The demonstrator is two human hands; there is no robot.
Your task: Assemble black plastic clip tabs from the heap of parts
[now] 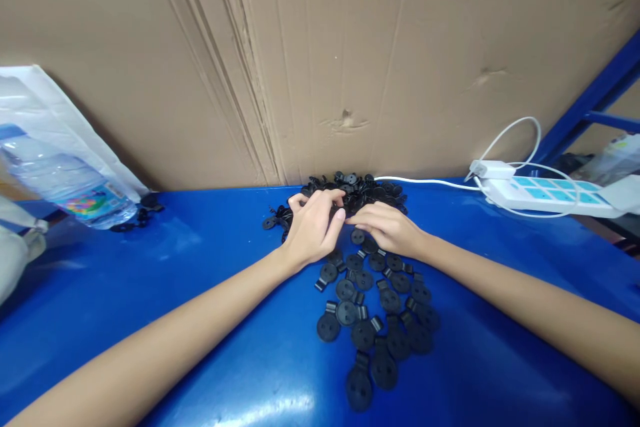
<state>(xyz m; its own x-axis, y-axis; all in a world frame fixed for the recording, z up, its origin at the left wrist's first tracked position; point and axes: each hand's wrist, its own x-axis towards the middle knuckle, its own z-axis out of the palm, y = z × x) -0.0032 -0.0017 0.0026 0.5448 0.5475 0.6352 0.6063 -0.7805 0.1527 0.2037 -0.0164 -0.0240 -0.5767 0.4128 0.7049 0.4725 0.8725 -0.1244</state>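
Note:
A heap of small black plastic clips (353, 192) lies against the cardboard at the far side of the blue table. Each loose clip (346, 312) has a round disc with small holes and a short ribbed tab. My left hand (314, 223) is at the heap's front left, its fingers bent over the clips and its thumb apart from them; nothing shows in its grasp. My right hand (386, 227) is just to the right, fingers pinched together; whatever is between them is hidden. Several clips are spread across the table below both hands, discs mostly facing up.
A cardboard sheet (345, 67) stands behind the blue table (225, 347). At left a water bottle (75, 180) leans by a white bag, with a few black pieces (143, 213) near it. A white power strip (550, 195) with a charger and cable lies at right.

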